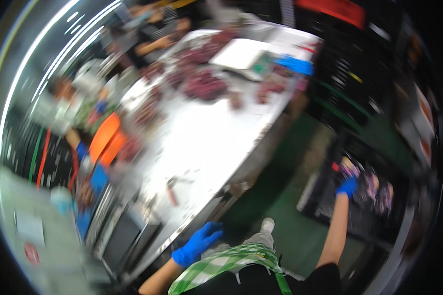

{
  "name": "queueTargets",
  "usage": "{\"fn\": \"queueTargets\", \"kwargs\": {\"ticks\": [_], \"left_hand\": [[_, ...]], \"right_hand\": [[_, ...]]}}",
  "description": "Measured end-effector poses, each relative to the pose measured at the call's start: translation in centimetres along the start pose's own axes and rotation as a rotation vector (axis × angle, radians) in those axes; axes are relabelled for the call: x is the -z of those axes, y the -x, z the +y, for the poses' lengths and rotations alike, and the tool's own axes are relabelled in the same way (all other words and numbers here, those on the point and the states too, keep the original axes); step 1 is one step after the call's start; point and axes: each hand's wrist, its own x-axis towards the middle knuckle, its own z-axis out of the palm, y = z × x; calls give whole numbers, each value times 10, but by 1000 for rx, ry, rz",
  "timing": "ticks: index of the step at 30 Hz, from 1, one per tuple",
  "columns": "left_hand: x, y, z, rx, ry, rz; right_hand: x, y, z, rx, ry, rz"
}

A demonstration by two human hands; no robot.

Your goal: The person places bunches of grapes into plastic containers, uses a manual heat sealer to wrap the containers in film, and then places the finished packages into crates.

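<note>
My left hand (197, 245), in a blue glove, is held in front of my green checked apron (225, 260) beside the table's near edge. Its fingers are apart and nothing is in it. Over to the right, my blue-gloved right hand (348, 186) reaches into a black plastic crate (323, 201). It is at the near end of a purple and pale-yellow package (349, 166); blur hides whether the fingers grip it. Two similar packages, one in the middle (372, 186) and one at the right (386, 197), lie alongside in the crate.
A long white table (206, 136) bears heaps of dark-red produce (205, 84), a white box-like device (240, 55), a blue item (295, 65) and a red-handled tool (172, 195). Beyond stand an orange tub (109, 142) and co-workers. Black crates (339, 73) are stacked at the right.
</note>
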Motion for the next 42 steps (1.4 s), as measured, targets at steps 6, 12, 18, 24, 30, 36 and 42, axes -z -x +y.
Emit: {"fn": "queueTargets", "kwargs": {"ticks": [6,12,18,24,30,36,42], "left_hand": [[54,52,-79,-120,145,241],[128,141,-145,-58,247,471],[227,211,-172,-282,444,798],[298,247,-202,-377,385,1148],[388,244,-216,-499,434,1404],[468,210,-191,-409,970,885],[452,228,-191,-402,941,785]], "right_hand": [[-139,191,-103,-42,111,-395],[-294,476,-88,-272,14,-1183],[-397,690,-77,-113,-35,-1708],[-419,736,-60,434,165,-1624],[-481,731,-39,-84,255,-1638],[-520,775,-51,-951,362,-1798],[-510,791,-72,-1055,331,-1971]]}}
